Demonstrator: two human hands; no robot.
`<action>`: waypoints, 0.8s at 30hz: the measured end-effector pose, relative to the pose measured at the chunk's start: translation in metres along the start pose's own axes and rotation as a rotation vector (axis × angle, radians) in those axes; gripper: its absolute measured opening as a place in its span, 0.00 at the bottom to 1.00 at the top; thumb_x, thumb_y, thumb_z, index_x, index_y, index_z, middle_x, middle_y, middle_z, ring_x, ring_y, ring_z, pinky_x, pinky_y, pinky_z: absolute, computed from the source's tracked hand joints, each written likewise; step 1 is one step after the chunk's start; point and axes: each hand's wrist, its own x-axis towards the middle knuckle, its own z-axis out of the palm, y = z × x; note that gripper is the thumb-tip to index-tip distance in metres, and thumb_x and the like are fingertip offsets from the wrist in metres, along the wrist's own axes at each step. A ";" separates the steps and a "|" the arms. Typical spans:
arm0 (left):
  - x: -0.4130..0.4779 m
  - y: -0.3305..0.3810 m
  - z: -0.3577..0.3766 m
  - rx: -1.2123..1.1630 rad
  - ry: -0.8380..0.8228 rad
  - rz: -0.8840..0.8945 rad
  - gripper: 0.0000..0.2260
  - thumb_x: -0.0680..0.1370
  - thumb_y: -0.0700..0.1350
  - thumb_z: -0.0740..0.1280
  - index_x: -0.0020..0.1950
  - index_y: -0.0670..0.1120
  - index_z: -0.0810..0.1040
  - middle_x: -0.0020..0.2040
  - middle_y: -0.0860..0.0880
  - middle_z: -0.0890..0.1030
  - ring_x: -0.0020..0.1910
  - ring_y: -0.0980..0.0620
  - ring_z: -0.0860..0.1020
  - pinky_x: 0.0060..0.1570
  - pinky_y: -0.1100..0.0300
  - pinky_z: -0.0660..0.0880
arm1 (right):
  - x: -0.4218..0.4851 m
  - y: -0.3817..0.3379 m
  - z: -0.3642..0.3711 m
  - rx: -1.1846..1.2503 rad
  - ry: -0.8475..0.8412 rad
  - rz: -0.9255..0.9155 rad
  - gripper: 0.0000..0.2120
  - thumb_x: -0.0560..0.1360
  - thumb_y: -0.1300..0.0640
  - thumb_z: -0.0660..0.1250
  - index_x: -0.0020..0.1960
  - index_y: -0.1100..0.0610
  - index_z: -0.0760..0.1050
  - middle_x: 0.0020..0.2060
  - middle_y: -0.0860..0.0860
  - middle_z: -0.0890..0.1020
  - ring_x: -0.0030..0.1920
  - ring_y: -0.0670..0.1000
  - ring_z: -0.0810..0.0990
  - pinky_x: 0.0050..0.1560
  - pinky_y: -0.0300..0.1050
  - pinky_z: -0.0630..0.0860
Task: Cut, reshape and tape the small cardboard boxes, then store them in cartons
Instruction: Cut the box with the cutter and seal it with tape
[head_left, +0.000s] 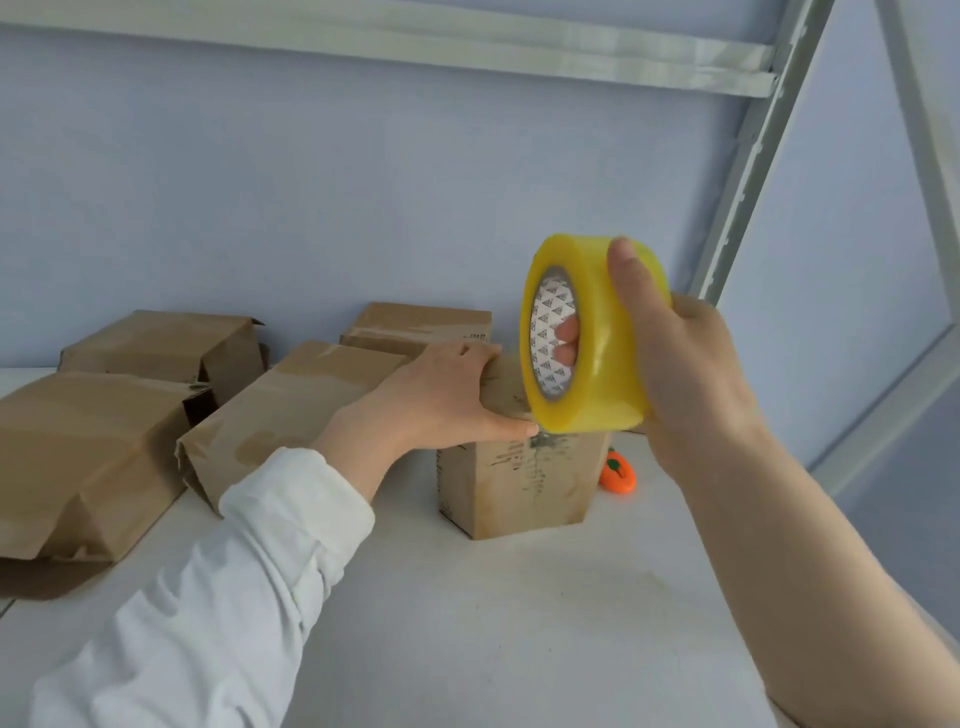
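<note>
A small cardboard box (519, 488) is found standing upright on the white table (519, 623), near the middle of the view. Dark smudged markings are noted on its front face.

The left hand (441, 395) is laid over the top of this box. The fingers are spread across the top panel, and the thumb (519, 428) is pressed along the front upper edge. The forearm is covered by a white sleeve (234, 597).

A roll of yellow tape (587, 338) is grasped by the right hand (691, 379) and held on edge just above the box's right top corner. The thumb is placed over the outer band, and fingertips are seen inside the printed core. A loose strip appears to run from the roll to the box beneath the left thumb, though this cannot be confirmed at this resolution.

An orange carrot-shaped cutter (618, 473) is observed on the table just beside the box, on its right and partly hidden behind it.

Four larger brown boxes are recorded to the left and behind. One (291, 410) lies directly under the left forearm, one (415, 325) is against the wall, and two (166, 343) (78, 457) are at far left. A grey shelf frame (748, 156) is seen at upper right.
</note>
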 end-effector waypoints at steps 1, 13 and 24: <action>0.000 0.000 0.001 -0.001 0.003 -0.007 0.44 0.65 0.69 0.66 0.76 0.55 0.54 0.72 0.52 0.62 0.72 0.52 0.59 0.68 0.52 0.63 | -0.008 -0.001 -0.002 0.002 0.011 0.013 0.27 0.76 0.43 0.61 0.24 0.56 0.78 0.23 0.47 0.80 0.25 0.45 0.80 0.25 0.40 0.77; -0.007 0.011 0.001 0.113 0.058 0.035 0.47 0.65 0.71 0.65 0.76 0.53 0.50 0.71 0.51 0.61 0.72 0.52 0.58 0.66 0.54 0.62 | -0.066 0.026 -0.028 -0.030 0.014 0.234 0.21 0.60 0.39 0.62 0.35 0.57 0.78 0.27 0.53 0.83 0.26 0.50 0.81 0.38 0.49 0.78; -0.025 0.014 0.002 0.188 0.207 0.151 0.44 0.64 0.70 0.64 0.76 0.57 0.51 0.66 0.51 0.66 0.66 0.52 0.64 0.65 0.58 0.64 | -0.079 0.018 -0.036 0.035 0.005 0.237 0.20 0.57 0.39 0.63 0.27 0.55 0.81 0.29 0.54 0.83 0.27 0.50 0.81 0.39 0.50 0.77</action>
